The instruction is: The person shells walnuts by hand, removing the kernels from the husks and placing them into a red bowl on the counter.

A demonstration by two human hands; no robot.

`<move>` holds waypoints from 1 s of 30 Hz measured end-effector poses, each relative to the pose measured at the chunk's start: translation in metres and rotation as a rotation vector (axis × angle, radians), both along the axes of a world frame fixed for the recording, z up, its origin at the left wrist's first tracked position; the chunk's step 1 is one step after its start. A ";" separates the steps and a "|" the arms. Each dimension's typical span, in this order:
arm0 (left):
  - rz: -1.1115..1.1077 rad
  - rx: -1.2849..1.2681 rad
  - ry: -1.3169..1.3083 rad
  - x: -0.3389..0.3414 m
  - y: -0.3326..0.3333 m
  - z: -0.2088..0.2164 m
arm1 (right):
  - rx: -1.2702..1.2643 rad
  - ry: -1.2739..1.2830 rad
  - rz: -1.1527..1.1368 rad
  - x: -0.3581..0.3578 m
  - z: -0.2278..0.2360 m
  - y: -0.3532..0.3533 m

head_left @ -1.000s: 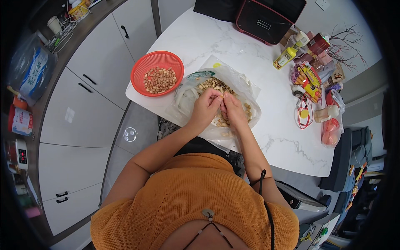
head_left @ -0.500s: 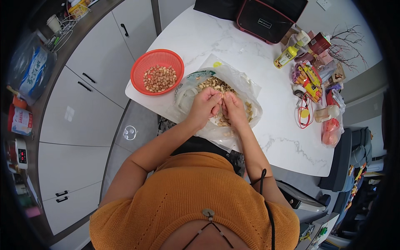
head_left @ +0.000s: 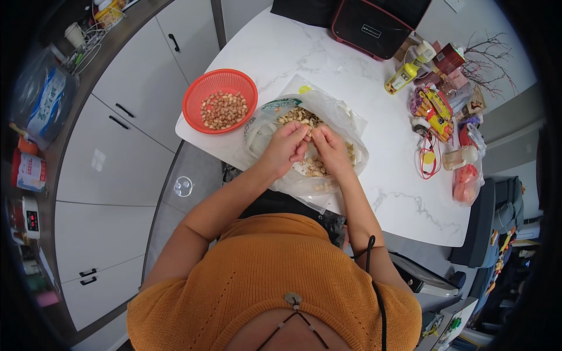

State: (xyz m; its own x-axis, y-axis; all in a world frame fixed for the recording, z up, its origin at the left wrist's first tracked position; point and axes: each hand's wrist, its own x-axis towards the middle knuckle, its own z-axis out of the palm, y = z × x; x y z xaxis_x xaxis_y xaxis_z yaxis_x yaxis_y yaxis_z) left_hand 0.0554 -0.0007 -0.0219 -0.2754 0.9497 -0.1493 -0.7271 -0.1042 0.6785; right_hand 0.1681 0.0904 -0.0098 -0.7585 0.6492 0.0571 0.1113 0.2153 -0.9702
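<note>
Over an opened, whitish see-through plastic bag my two hands meet, fingertips close together. My left hand is closed in a pinch, and so is my right hand. Between their fingertips is a small pale piece that looks like a peanut, mostly covered by the fingers. Inside the bag lie peanut shells, some of them maybe whole peanuts. To the left of the bag, a red plastic basket contains a heap of shelled, reddish-brown peanuts.
Everything stands on a white marbled table. At its back is a black and red appliance. A yellow bottle, snack packets, a red cable and a bag with reddish contents line the right side. White cabinets run along the left.
My fingertips have moved slightly apart, the right hand shifting a little right. More shells show between the hands. The basket and bag stay where they were.
</note>
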 end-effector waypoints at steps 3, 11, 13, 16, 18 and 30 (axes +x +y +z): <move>0.002 -0.026 -0.070 0.001 0.001 0.002 | 0.192 -0.083 -0.010 0.001 0.011 -0.001; 0.017 -0.074 -0.051 0.000 -0.002 0.008 | 0.062 -0.013 -0.036 0.005 0.002 0.005; 0.034 -0.075 0.091 0.003 -0.002 0.004 | -0.188 0.047 -0.013 0.007 0.000 0.007; 0.129 -0.062 0.362 0.012 -0.003 0.010 | -0.464 0.054 0.021 0.010 0.007 0.004; 0.185 -0.027 0.465 0.015 -0.002 0.010 | -0.490 0.079 0.019 0.009 0.007 0.001; 0.269 0.076 0.541 0.013 0.002 -0.005 | -0.602 0.086 0.064 0.011 0.008 -0.005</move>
